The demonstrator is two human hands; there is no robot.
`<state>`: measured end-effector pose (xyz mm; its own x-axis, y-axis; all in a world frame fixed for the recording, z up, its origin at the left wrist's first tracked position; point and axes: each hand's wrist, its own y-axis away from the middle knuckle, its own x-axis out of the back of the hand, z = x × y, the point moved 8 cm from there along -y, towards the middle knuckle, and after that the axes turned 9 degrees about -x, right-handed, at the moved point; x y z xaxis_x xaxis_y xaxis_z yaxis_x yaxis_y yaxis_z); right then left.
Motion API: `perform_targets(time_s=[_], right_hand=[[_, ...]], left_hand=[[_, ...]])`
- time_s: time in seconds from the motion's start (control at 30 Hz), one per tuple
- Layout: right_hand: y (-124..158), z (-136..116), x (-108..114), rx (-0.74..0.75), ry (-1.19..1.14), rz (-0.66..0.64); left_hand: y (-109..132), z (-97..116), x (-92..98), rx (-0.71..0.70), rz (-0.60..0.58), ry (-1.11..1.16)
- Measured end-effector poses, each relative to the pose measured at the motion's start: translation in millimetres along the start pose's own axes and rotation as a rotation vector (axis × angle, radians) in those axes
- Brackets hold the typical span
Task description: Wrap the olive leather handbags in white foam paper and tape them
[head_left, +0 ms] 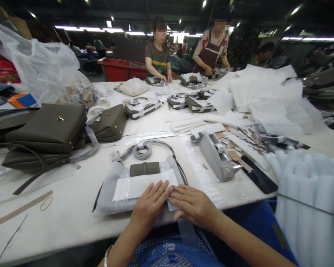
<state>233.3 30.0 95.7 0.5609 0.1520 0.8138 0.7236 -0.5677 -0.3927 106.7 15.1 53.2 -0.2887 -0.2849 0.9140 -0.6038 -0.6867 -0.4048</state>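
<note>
A dark olive handbag (144, 168) lies on the table in front of me, partly wrapped in pale tissue with a white sheet (128, 187) across it. My left hand (153, 198) rests flat on the white sheet, fingers stretched out. Beside it, my right hand (193, 204) lies flat over the right end of the wrapping, and the fingertips of both hands nearly meet. A wrapped strap coil (141, 150) sits above the bag, its thin strap curving down the right side. Right of the bag stands a grey tape dispenser (218, 155).
Stacked olive handbags (47, 128) stand at left. White foam sheets (267, 92) pile up at back right, with bundled foam rolls (308, 200) at the right edge. Paper tags (250, 139) lie behind the dispenser. Two people work across the table near a red bin (122, 69).
</note>
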Motion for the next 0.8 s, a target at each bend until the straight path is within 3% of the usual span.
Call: perform_targets(time_s=[0.17,0.23,0.3,0.4,0.53,0.7,0.8], right_hand=[[-46,24,20,-0.175,-0.092,0.001],[-69,41,7,-0.222,-0.033,-0.024],[-85,58,-19,-0.248,0.051,-0.128],[-93,76,-52,-0.262,0.187,-0.248],[-86,80,-54,-0.292,0.17,-0.23],[-40,64,-3,-0.256,-0.132,0.068],[-4,42,16,-0.142,-0.093,0.143]], left_hand=[[1,3,0.0,-0.031,0.03,-0.068],[0,4,1.4,-0.037,0.042,-0.096],[0,4,2.0,-0.035,0.052,-0.111],[2,7,2.0,-0.062,0.078,-0.112],[6,10,1.0,-0.094,0.094,-0.078],[7,9,-2.2,-0.075,0.057,-0.029],[8,8,-3.7,-0.081,0.054,-0.027]])
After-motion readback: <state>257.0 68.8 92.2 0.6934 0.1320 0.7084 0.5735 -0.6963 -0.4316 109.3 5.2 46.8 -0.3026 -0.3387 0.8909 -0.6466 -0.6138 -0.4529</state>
